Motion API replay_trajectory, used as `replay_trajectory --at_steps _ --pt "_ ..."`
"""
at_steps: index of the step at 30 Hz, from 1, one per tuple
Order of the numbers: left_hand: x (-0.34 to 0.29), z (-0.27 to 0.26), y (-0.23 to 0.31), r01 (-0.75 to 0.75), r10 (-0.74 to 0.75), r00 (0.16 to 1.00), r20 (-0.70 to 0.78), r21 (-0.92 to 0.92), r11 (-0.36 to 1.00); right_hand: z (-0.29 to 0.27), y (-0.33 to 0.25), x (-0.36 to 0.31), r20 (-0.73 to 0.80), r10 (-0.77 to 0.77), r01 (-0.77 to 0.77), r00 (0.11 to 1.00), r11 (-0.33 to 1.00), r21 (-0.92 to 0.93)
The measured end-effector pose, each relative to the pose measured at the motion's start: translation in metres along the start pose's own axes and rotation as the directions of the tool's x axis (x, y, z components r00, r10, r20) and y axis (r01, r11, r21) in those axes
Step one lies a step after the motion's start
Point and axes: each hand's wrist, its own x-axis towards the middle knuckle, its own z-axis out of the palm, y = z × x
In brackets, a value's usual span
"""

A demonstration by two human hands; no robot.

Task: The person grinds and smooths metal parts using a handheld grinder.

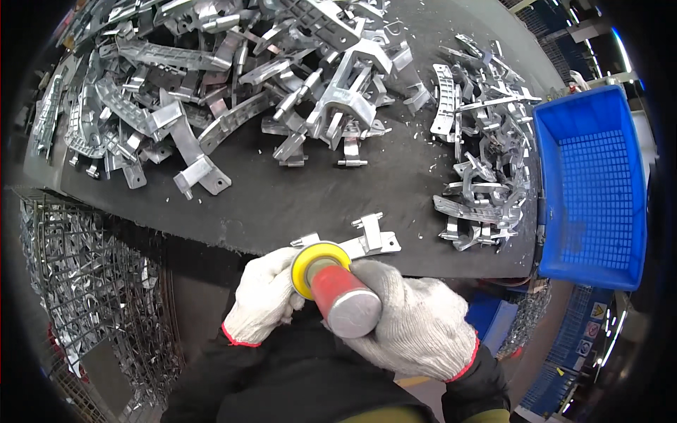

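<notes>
My right hand point(423, 321), in a white knit glove with a red cuff edge, is wrapped round a red, cylindrical hand-held disc sander point(337, 287) with a silver end cap and a yellow disc. The disc lies over the near part of a silver cast metal bracket point(375, 241) at the table's front edge. My left hand point(261, 296), gloved alike, is closed at the bracket's left end. Its fingertips are partly hidden behind the disc, as is the contact between disc and metal.
A large heap of similar brackets point(190, 92) covers the far left of the dark table point(282, 201). A smaller pile point(486, 176) lies at the right, beside a tilted blue plastic crate point(592, 190). At the lower left, a wire cage point(106, 282) holds more metal parts.
</notes>
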Motion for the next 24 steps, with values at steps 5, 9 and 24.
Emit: replay_trajectory --at_steps 5,9,24 --pt "-0.002 -0.001 0.004 -0.016 0.015 1.000 -0.007 -0.017 1.000 0.013 -0.003 -0.021 -0.032 0.032 -0.030 0.999 0.997 0.074" --pt "-0.014 -0.008 0.036 -0.053 0.054 0.998 -0.010 0.135 0.989 0.018 0.000 -0.054 0.082 0.340 -0.341 0.937 0.940 0.007" --pt "-0.002 0.121 0.075 -0.745 0.447 0.667 0.597 0.526 0.409 0.005 0.050 -0.138 -0.341 0.392 -0.376 0.854 0.919 0.115"
